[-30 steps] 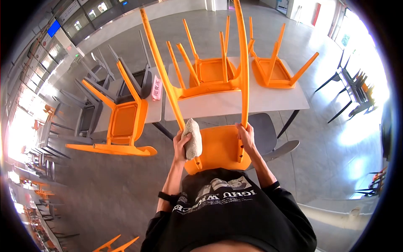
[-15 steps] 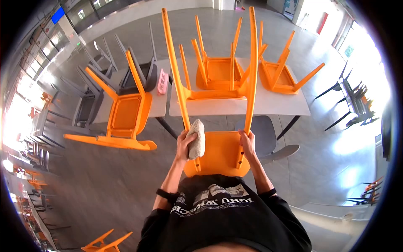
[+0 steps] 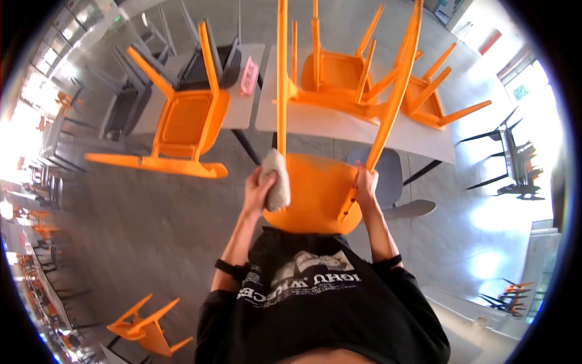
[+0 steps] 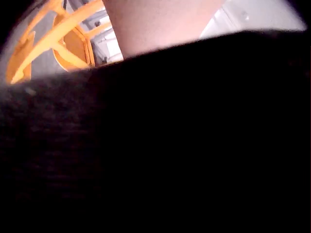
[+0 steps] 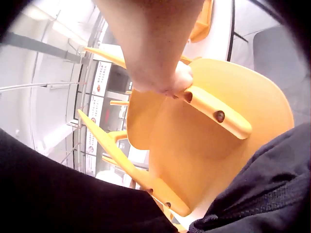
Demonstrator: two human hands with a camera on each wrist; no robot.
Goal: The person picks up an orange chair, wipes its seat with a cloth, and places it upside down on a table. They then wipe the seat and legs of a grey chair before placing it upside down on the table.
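- The orange chair [image 3: 315,188] is held upside down against the chest. Its seat lies between the 2 hands and its 4 legs rise above and away from them.
- The right hand [image 3: 365,185] is wrapped round the root of 1 leg, just where it meets the seat. In the right wrist view the fingers [image 5: 163,80] are seen curled over that leg.
- The left hand [image 3: 257,188] is closed round a grey cloth [image 3: 276,179], which is pressed against the opposite leg root. Whether the leg itself is also clasped cannot be told, since the left wrist view is covered by dark fabric.
- The chair is judged to be moulded plastic: stiff, fairly light, smooth and somewhat slippery. Leverage against the wrists is to be expected from the long legs.
- The leg roots beside the seat are judged the best holds, as the weight is kept close there.
- The cloth is judged soft and compressible, so the hold on the left side is less sure.
- Beyond the grip stands a white table [image 3: 315,124] bearing other upturned chairs [image 3: 336,73]. A grey chair [image 3: 394,182] sits just outside the right hand.
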